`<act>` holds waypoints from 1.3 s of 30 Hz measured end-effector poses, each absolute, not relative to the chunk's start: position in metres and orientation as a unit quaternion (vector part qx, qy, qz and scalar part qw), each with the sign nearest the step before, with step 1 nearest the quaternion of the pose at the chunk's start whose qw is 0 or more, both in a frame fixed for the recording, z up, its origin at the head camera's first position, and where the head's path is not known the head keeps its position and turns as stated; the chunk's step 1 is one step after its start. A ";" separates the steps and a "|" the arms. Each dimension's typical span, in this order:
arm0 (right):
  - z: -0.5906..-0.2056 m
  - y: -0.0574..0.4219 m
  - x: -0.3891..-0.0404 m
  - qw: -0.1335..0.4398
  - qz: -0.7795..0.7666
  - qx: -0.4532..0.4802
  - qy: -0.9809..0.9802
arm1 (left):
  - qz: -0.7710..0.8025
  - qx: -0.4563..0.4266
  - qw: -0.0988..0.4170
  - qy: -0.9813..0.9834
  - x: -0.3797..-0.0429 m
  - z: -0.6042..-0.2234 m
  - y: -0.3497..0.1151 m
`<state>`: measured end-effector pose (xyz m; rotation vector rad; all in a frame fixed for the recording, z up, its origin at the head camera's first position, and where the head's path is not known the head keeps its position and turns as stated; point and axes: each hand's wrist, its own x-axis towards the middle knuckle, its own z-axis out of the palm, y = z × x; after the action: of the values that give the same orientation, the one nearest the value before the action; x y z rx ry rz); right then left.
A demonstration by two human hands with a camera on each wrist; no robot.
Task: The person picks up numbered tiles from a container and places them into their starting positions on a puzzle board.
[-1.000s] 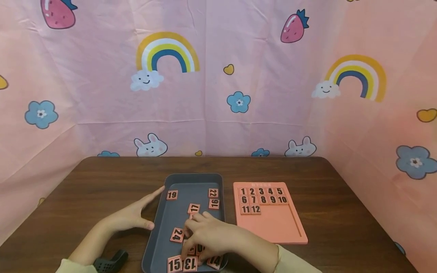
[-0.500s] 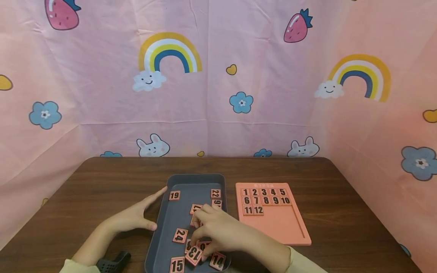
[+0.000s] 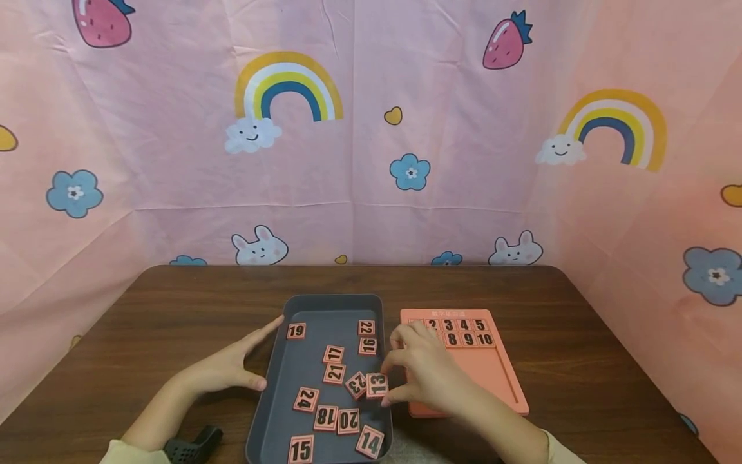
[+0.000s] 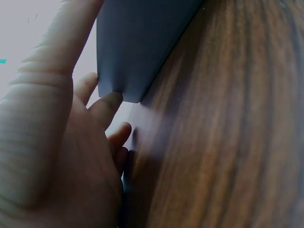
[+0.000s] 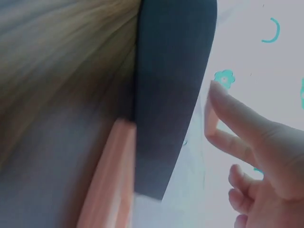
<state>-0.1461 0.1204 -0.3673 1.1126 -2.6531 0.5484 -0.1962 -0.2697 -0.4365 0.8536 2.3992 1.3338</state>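
Note:
A pink number tile marked 13 (image 3: 377,385) is pinched between thumb and fingers of my right hand (image 3: 426,370), over the right rim of the grey tray (image 3: 278,393). From the right wrist view, the tile (image 5: 211,116) stands up above the tray wall. My left hand (image 3: 223,372) has its fingers spread along the tray's left side; fingertips touch the wall in the left wrist view. More number tiles lie scattered in the tray, among them 14 (image 3: 370,442), 15 (image 3: 301,449) and 23 (image 3: 356,385). My right hand partly covers the pink board (image 3: 478,380).
Rows of tiles, such as 10 (image 3: 484,339), sit in the board's upper part, right of the tray. A black perforated piece (image 3: 194,446) is by my left wrist. The wooden table (image 3: 585,386) ends at a patterned cloth (image 3: 371,212) behind.
My right hand has lifted tile 13 from the tray's near end and carried it up and right to the rim. Tiles 18, 20, 21 and 23 are uncovered. My left hand stays put.

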 end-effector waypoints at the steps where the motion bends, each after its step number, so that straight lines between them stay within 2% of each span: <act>1: -0.368 0.125 -0.146 0.111 0.194 0.364 -0.904 | 0.461 0.294 0.134 0.827 -0.196 -0.436 -0.270; 17: -0.382 0.181 -0.150 0.196 0.217 0.179 -0.939 | 0.461 0.284 0.140 0.829 -0.195 -0.436 -0.270; 25: -0.385 0.200 -0.153 0.180 0.161 0.109 -0.964 | 0.460 0.288 0.141 0.828 -0.195 -0.436 -0.269; 34: -0.391 0.211 -0.157 0.171 0.119 0.079 -0.975 | 0.464 0.283 0.142 0.827 -0.193 -0.434 -0.267; 39: -0.394 0.212 -0.159 0.142 0.122 0.071 -0.980 | 0.464 0.279 0.144 0.828 -0.194 -0.433 -0.269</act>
<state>-0.1592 0.2123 -0.3941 0.2037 -2.8271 0.3529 -0.1943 -0.2687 -0.4332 0.8053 2.3871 1.3377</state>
